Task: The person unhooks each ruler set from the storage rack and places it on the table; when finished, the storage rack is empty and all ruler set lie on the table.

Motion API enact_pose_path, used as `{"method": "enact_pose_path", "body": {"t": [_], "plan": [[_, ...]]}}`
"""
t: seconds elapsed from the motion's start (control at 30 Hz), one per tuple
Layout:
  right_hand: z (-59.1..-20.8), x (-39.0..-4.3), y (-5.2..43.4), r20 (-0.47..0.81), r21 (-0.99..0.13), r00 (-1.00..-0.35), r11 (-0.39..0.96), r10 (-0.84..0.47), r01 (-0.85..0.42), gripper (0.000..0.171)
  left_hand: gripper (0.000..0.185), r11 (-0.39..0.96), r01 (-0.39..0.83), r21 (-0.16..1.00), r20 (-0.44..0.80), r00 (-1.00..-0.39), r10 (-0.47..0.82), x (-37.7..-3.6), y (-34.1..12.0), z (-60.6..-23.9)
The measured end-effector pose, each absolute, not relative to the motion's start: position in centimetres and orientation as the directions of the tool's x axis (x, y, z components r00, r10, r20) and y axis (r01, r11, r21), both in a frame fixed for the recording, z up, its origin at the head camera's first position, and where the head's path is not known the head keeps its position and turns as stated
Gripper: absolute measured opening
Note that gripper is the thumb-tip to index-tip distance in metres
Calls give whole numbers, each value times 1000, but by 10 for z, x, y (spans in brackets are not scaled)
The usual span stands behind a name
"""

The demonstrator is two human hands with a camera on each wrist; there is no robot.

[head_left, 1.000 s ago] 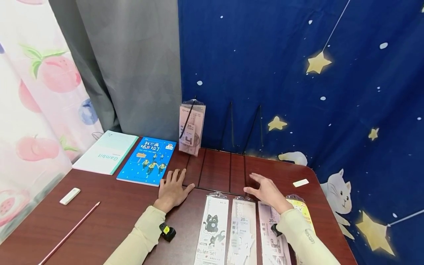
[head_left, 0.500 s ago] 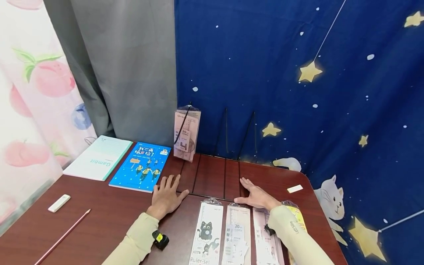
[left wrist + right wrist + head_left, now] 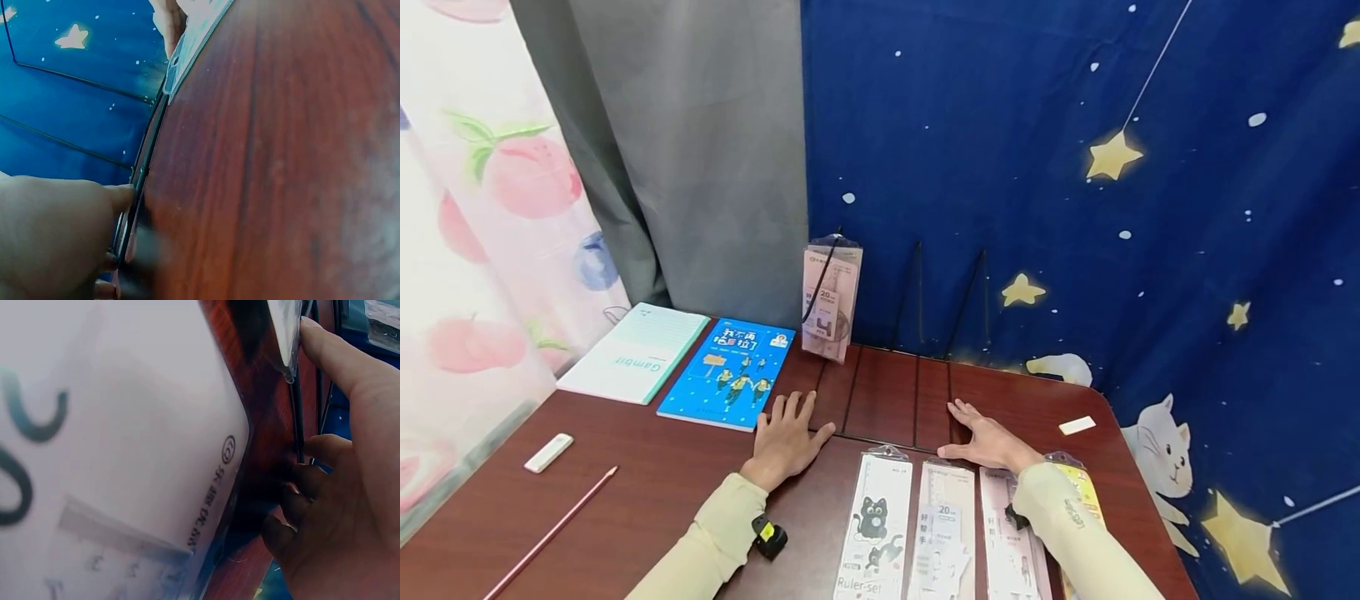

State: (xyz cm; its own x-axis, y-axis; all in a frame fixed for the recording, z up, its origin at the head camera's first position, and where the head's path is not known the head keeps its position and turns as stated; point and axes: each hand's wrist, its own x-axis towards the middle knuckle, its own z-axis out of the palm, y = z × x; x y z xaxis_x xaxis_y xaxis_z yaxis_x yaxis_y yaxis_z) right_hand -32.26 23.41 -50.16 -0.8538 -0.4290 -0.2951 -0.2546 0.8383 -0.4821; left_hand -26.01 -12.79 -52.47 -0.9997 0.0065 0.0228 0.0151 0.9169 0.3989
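A black wire rack (image 3: 917, 400) stands at the back of the table, its thin hooks rising against the curtain. My left hand (image 3: 784, 446) rests with spread fingers at the rack's front left corner. At the right end, my right hand (image 3: 988, 437) lies with relaxed fingers by the base wire. The right wrist view has its thumb and loosely bent fingers beside the black wire (image 3: 297, 412). A pink ruler-set packet (image 3: 833, 279) hangs on the left hook. In front lie a cat-print ruler-set packet (image 3: 876, 500), two pink ruler packets (image 3: 946, 492) and a yellow packet (image 3: 1081, 483), partly under my right sleeve.
On the left are a mint-edged notebook (image 3: 625, 354), a blue book (image 3: 726, 375), a white eraser-like block (image 3: 548, 452) and a pink pencil (image 3: 553, 531). A small white piece (image 3: 1077, 426) lies near the right edge. Curtains hang behind.
My right hand has shifted slightly left, up to the rack's right end. The left hand keeps its place, and the packets have not moved. The head view has shifted a little.
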Motion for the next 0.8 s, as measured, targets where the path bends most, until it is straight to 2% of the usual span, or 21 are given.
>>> {"method": "enact_pose_path", "body": {"t": [0.17, 0.37, 0.47, 0.57, 0.67, 0.8], "plan": [[-502, -323, 237, -292, -484, -858, 839, -422, -248, 101, 72, 814, 14, 581, 110, -992, -62, -274, -129, -513], [-503, -326, 235, -296, -478, -857, 842, -422, -250, 101, 49, 606, 156, 780, 302, -942, -146, -309, -159, -489], [-503, -327, 235, -289, -477, -860, 842, -422, -253, 101, 47, 424, 148, 894, 252, -946, -202, -332, -178, -479], [-503, -327, 234, -291, -473, -861, 845, -418, -250, 100, 55, 278, 120, 953, 185, -958, -221, -353, -198, -472], [-502, -326, 233, -292, -470, -861, 847, -417, -251, 100, 63, 215, 130, 968, 171, -967, -187, -366, -211, -465], [-502, -325, 233, -289, -471, -865, 847, -411, -245, 100, 61, 216, 159, 963, 191, -973, -132, -376, -211, -452]]}}
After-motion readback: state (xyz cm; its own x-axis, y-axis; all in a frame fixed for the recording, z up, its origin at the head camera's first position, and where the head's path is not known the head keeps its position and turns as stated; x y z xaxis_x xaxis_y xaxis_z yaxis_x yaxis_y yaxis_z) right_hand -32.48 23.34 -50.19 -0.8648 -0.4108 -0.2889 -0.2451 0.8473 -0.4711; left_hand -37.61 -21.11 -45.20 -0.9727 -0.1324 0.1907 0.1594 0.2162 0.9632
